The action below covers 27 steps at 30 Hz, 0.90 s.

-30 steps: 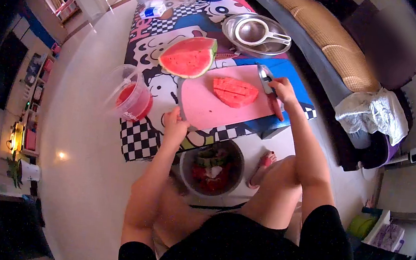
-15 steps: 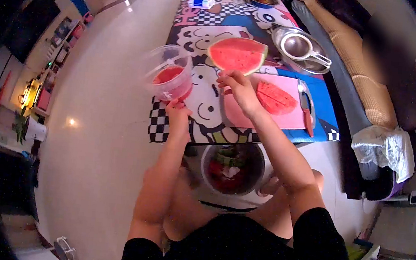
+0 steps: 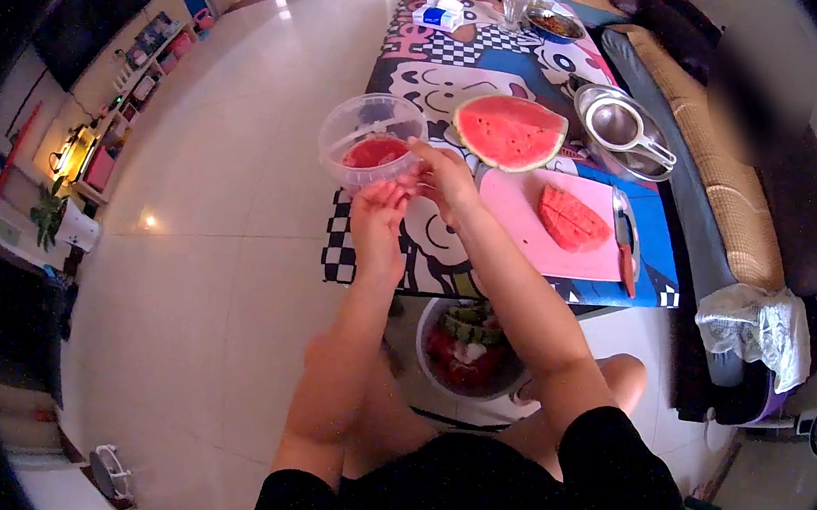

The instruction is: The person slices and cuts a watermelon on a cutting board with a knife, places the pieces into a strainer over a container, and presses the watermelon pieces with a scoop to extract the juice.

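Note:
A clear plastic tub [image 3: 344, 155] with red watermelon pulp or juice in it is between my two hands at the table's left front corner. My left hand [image 3: 380, 211] grips its lower front, fingers curled against the wall. At the tub's right side, my right hand [image 3: 443, 180] has its fingers closed on the wall. Whether the base touches the table is hard to tell. To the right, a cut piece of watermelon flesh [image 3: 571, 220] lies on a pink cutting board [image 3: 504, 235]. Behind the board rests a large watermelon wedge [image 3: 509, 132], cut face up.
A knife [image 3: 626, 246] with a reddish handle lies along the board's right edge. Farther back, a white-handled strainer [image 3: 616, 126] sits in a metal bowl [image 3: 660, 171]. Below the table's front edge stands a bucket [image 3: 424, 345] holding watermelon rinds. Tissues [image 3: 440, 14] lie toward the far end.
My right hand has moved left from over the cutting board's edge to the tub and closed on its side. My left hand stays on the tub. The whole view has shifted slightly.

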### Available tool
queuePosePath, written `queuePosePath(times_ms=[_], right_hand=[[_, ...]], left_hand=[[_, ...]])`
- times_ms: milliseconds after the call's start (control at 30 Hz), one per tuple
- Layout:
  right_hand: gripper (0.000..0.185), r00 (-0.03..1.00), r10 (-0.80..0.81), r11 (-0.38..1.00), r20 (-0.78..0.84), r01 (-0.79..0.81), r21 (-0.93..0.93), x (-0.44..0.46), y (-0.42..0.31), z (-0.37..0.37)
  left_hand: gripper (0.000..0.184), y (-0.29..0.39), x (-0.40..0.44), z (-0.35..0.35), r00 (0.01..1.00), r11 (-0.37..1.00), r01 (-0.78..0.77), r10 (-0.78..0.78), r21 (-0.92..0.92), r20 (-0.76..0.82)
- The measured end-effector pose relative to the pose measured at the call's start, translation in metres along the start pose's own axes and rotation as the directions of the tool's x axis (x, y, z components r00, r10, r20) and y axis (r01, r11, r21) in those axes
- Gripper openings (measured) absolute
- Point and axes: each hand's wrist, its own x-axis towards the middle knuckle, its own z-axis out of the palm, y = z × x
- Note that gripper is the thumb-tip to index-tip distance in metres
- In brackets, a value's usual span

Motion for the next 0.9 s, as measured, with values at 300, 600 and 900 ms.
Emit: queuePosePath(times_ms=[300,600,900], right_hand=[[0.029,1.0,-0.007,1.0,-0.029,0.007,0.006,-0.014,-0.007,-0.032],[0.024,0.999,-0.033,0.998,0.042,0.031,0.06,-0.063,-0.026,-0.075],[0.023,0.944,-0.33,0.885,-0.026,0.299,-0.357,-0.096,-0.04,-0.133]], left_hand=[[0.046,-0.012,-0.02,0.012,0.994,0.995,0.065,-0.071,0.076,0.082],[0.048,-0.036,-0.05,0.029,0.983,0.979,0.087,-0.114,0.185,0.146],[0.048,-0.041,-0.061,0.033,0.978,0.966,0.021,-0.074,0.26,0.197]])
